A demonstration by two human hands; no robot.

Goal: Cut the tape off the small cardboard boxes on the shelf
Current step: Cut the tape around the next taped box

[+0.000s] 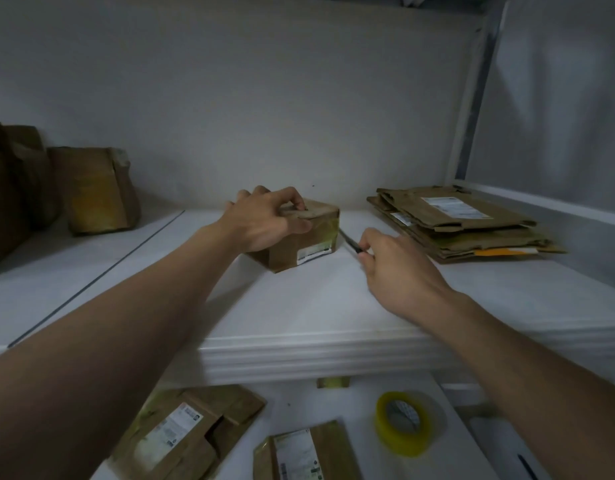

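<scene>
I've got the box [299, 244] sitting mid-shelf [299, 306], and the left hand [264, 220] is clamped on its top, fingers curled over the far edge and thumb on the near side. The right hand [399, 268] is just beside it, fingers pinched round a dark knife [349, 241] whose tip points at the box's right face, though I can't tell if it touches. Flattened cardboard [465, 230] is stacked to the right, a taped parcel [95, 192] stands far left, and a tape roll [403, 424] lies on the surface below.

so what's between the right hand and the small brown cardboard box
Head view: only the thin dark blade the right hand pinches, pointing at the small brown cardboard box, over white shelf.
</scene>
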